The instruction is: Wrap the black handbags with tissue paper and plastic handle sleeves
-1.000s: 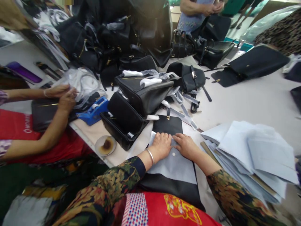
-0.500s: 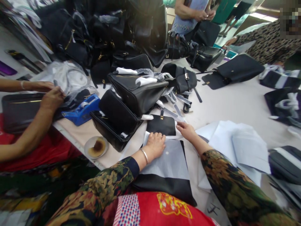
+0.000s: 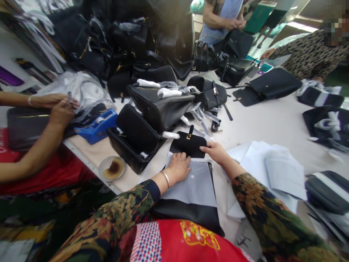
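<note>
A flat black bag [image 3: 191, 214] lies on the table in front of me, with a pale grey sheet [image 3: 195, 183] laid over its middle. My left hand [image 3: 178, 166] presses flat on the sheet's upper edge, fingers spread. My right hand [image 3: 215, 151] rests on the bag's black flap [image 3: 188, 145], fingers curled at its right edge. A small gold clasp sits on the flap's strap above.
A stack of pale sheets [image 3: 275, 167] lies to my right. Black bags [image 3: 160, 105] pile up behind, beside a blue tape dispenser [image 3: 96, 125] and a small dish [image 3: 113, 168]. Another person's hands [image 3: 58, 107] work at the left; two more people stand at the far side.
My right hand has left the grey sheet and moved up and right onto the black flap. My left hand stays on the sheet. The view has swung to the right.
</note>
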`<state>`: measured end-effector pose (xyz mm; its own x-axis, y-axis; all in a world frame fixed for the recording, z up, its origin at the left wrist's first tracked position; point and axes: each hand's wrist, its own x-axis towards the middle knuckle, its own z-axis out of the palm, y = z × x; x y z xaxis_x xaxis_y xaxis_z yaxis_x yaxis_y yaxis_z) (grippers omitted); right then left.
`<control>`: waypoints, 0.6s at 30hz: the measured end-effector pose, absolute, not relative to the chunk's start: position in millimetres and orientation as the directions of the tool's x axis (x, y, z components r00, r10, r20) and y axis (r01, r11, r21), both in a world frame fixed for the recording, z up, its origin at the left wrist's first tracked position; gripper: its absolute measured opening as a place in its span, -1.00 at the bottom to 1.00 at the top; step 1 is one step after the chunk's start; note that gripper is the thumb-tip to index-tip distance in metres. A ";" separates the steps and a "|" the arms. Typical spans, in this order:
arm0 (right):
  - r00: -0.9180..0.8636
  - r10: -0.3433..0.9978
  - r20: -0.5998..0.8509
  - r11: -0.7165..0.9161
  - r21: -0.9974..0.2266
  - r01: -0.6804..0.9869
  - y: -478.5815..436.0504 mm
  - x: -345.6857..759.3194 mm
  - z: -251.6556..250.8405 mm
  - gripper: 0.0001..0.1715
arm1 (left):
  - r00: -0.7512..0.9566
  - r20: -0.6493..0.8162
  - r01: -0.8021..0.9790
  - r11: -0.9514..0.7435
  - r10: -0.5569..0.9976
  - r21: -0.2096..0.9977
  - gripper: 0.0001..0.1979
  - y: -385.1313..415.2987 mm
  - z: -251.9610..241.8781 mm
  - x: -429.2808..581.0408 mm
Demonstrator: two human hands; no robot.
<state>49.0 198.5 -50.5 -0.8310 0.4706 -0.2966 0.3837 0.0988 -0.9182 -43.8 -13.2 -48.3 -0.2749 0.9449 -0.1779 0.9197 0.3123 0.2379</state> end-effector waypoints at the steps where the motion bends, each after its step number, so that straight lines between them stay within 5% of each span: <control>1: -0.828 0.473 -0.300 0.095 -0.917 0.387 198.0 55.5 -49.8 -0.58 | -0.269 -0.173 0.922 0.306 0.947 0.239 -0.50 -13.4 -47.9 -43.3; 5: -0.785 0.512 -0.349 0.034 -0.905 0.425 197.7 75.7 -54.9 -0.52 | -0.250 -0.140 0.934 0.277 0.958 0.228 -0.51 -14.5 -46.7 -41.0; 11: -0.901 0.400 -0.166 0.281 -0.914 0.293 187.1 107.2 -53.1 -0.68 | -0.232 -0.145 0.938 0.260 0.962 0.229 -0.53 -15.5 -42.6 -37.7; 18: -0.926 0.331 -0.180 0.395 -0.865 0.309 175.3 143.4 -36.0 -0.70 | -0.144 -0.109 0.948 0.169 0.984 0.270 -0.61 -10.3 -48.3 -23.3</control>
<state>143.4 175.3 -36.0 -0.9261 0.3314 -0.1801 0.3094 0.3945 -0.8652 -23.3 -10.3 -48.3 -0.1444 0.9835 -0.1086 0.9480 0.1690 0.2698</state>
